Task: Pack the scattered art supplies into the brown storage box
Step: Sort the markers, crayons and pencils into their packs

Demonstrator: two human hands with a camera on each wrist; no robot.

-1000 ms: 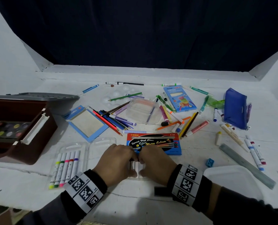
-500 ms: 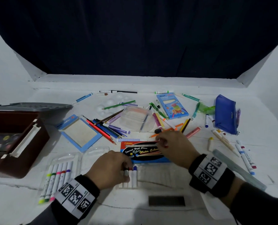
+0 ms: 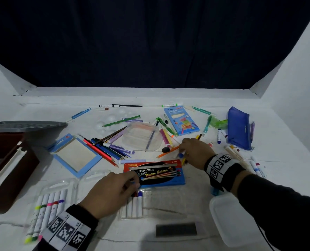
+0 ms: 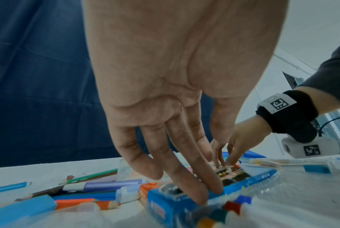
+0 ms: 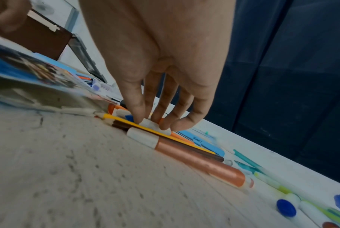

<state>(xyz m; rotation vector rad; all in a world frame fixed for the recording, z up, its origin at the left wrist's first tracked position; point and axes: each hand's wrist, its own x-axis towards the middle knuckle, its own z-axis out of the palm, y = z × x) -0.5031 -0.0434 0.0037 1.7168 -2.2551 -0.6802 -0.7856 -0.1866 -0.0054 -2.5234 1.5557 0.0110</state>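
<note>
The brown storage box [image 3: 5,169] stands open at the left edge, its grey lid [image 3: 23,124] behind it. My left hand [image 3: 134,185] lies near the table's front, its straight fingers [image 4: 210,192] pressing the near edge of the blue Nikki water colour box [image 3: 161,174], just above a clear tray of white markers [image 3: 132,207]. My right hand [image 3: 182,153] reaches into the loose pens right of centre. It pinches a white marker with a blue cap [image 5: 147,123] that lies over a yellow pencil [image 5: 165,135] and a copper marker [image 5: 196,162].
A second clear tray of markers [image 3: 47,209] lies front left. A blue framed card [image 3: 74,154], a pile of pencils [image 3: 105,149], a clear plastic tub [image 3: 141,138], a Neon crayon box [image 3: 181,120] and a blue pouch [image 3: 238,127] fill the middle and right. A white lid [image 3: 226,220] sits under my right forearm.
My right hand left the marker tray, moved up and right into the loose pens and took hold of a blue-capped marker. My left hand stayed by the tray.
</note>
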